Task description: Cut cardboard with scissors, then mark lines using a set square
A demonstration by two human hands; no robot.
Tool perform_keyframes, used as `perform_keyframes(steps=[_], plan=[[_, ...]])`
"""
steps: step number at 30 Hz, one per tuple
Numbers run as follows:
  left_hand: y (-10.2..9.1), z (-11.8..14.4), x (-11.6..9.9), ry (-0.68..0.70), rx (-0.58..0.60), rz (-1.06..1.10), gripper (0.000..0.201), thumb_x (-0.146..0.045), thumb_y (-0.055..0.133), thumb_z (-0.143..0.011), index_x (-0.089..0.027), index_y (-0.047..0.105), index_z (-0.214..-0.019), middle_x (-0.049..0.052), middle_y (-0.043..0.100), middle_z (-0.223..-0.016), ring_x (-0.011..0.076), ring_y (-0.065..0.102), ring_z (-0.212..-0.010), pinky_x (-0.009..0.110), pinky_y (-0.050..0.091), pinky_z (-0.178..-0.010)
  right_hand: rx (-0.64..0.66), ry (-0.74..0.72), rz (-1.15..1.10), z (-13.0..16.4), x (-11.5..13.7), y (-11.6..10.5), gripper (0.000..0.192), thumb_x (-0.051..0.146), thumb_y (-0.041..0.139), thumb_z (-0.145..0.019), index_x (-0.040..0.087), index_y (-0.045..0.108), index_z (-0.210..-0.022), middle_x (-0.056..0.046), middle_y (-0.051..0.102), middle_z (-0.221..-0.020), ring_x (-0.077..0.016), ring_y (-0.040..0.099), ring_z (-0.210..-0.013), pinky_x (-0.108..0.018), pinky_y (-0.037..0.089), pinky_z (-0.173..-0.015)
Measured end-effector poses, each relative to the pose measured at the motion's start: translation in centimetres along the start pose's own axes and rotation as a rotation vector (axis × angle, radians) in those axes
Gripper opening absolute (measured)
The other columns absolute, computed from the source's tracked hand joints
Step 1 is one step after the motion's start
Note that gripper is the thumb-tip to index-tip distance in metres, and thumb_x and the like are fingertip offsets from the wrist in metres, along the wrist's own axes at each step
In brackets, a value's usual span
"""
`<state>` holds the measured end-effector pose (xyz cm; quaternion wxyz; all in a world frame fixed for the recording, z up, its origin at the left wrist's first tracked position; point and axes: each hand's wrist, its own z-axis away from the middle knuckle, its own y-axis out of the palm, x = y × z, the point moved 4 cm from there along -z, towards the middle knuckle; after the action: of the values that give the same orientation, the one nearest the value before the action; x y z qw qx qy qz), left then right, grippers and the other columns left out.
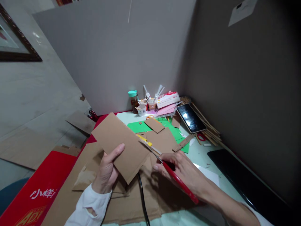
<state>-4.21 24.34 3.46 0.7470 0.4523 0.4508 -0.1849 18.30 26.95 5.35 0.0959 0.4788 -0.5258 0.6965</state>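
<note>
Scissor handles (175,169) under right hand (185,171)

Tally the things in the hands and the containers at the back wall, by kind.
Cardboard piece, in left hand: 1
Red-handled cutter, in right hand: 1
Teal-capped bottle: 1
Paper cups: 2
Total: 5

- We see plain brown on the cardboard piece (122,146) in the left hand (107,172).
- The scissors (174,175) in our right hand (185,171) have red handles and pale blades.
- Our left sleeve (87,207) is white.
- Green paper sheets (138,127) lie on the pale mint tabletop (202,155).
- The box (33,191) at left is red with white characters.
- The bottle (134,101) is brown with a teal cap.
- The tablet (191,118) is glossy black.
</note>
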Motion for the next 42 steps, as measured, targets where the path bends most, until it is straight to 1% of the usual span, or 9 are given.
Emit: perform_keyframes(steps=[8,11,14,18,21,25,31,36,42], plan=[[0.1,0.0,0.7,0.002,0.040,-0.035,0.056,-0.017,0.095,-0.051,-0.016,0.073,-0.103,0.005,0.077,-0.093,0.0192,0.072,-0.080,0.027,0.064,-0.071,0.018,0.000,0.009,-0.2,-0.4,-0.1,0.052,0.071,0.060,-0.083,0.020,0.059,-0.072,0.001,0.055,-0.062,-0.0149,0.046,-0.063,-0.027,0.032,-0.063],[0.1,0.3,0.8,0.011,0.042,-0.041,0.056,-0.019,0.095,-0.053,-0.018,0.073,-0.105,0.004,0.078,-0.096,0.0187,0.072,-0.084,0.026,0.063,-0.072,0.029,-0.018,-0.011,0.0,-0.3,-0.3,0.051,0.070,0.057,-0.087,0.020,0.065,-0.080,0.000,0.061,-0.067,-0.0149,0.049,-0.064,-0.027,0.033,-0.063],[0.3,0.5,0.8,0.013,0.031,-0.043,0.055,-0.018,0.094,-0.054,-0.020,0.073,-0.105,0.003,0.078,-0.097,0.0177,0.071,-0.084,0.025,0.063,-0.072,0.043,-0.033,-0.024,0.0,-0.2,-0.3,0.052,0.070,0.054,-0.089,0.020,0.064,-0.078,0.002,0.056,-0.062,-0.0133,0.046,-0.061,-0.026,0.032,-0.062],[0.4,0.5,1.0,-0.013,0.030,-0.048,0.055,-0.018,0.093,-0.054,-0.019,0.073,-0.105,0.004,0.077,-0.095,0.0196,0.071,-0.084,0.028,0.063,-0.074,0.010,-0.031,-0.003,-0.2,-0.4,-0.2,0.057,0.070,0.052,-0.089,0.020,0.050,-0.064,0.006,0.041,-0.056,-0.0116,0.032,-0.058,-0.027,0.027,-0.059],[0.3,0.4,1.1,-0.021,0.034,-0.053,0.056,-0.019,0.092,-0.056,-0.018,0.072,-0.108,0.005,0.077,-0.099,0.0202,0.071,-0.087,0.029,0.063,-0.076,-0.013,-0.031,0.008,-0.3,-0.5,0.0,0.059,0.070,0.049,-0.091,0.020,0.044,-0.060,0.006,0.038,-0.055,-0.0115,0.027,-0.058,-0.027,0.025,-0.058],[0.2,0.5,1.2,-0.036,0.041,-0.067,0.056,-0.020,0.092,-0.057,-0.017,0.072,-0.109,0.006,0.077,-0.098,0.0207,0.072,-0.086,0.030,0.063,-0.076,-0.025,-0.009,0.019,-0.3,-0.6,-0.1,0.057,0.072,0.054,-0.087,0.021,0.051,-0.063,0.005,0.040,-0.054,-0.0122,0.029,-0.057,-0.027,0.027,-0.057],[0.6,1.4,1.5,-0.037,0.077,-0.094,0.072,-0.021,0.094,-0.056,-0.019,0.066,-0.122,0.006,0.076,-0.105,0.0218,0.071,-0.093,0.032,0.062,-0.084,0.003,-0.010,0.014,0.1,-0.5,-0.5,0.051,0.070,0.058,-0.086,0.021,0.058,-0.072,0.003,0.053,-0.060,-0.0135,0.043,-0.060,-0.026,0.030,-0.058],[0.7,1.8,1.6,-0.026,0.064,-0.106,0.079,-0.022,0.093,-0.056,-0.022,0.062,-0.129,0.005,0.075,-0.110,0.0227,0.071,-0.096,0.030,0.061,-0.081,-0.013,0.003,0.061,0.1,-0.4,-0.5,0.056,0.073,0.053,-0.088,0.022,0.054,-0.065,0.004,0.046,-0.055,-0.0129,0.037,-0.056,-0.027,0.028,-0.057],[0.6,1.7,2.0,-0.050,0.066,-0.130,0.078,-0.024,0.093,-0.056,-0.020,0.063,-0.127,0.008,0.075,-0.112,0.0260,0.071,-0.100,0.031,0.061,-0.080,-0.026,0.031,0.106,-0.4,-0.6,-0.7,0.061,0.079,0.051,-0.084,0.022,0.052,-0.062,0.003,0.046,-0.054,-0.0133,0.035,-0.054,-0.029,0.027,-0.057]])
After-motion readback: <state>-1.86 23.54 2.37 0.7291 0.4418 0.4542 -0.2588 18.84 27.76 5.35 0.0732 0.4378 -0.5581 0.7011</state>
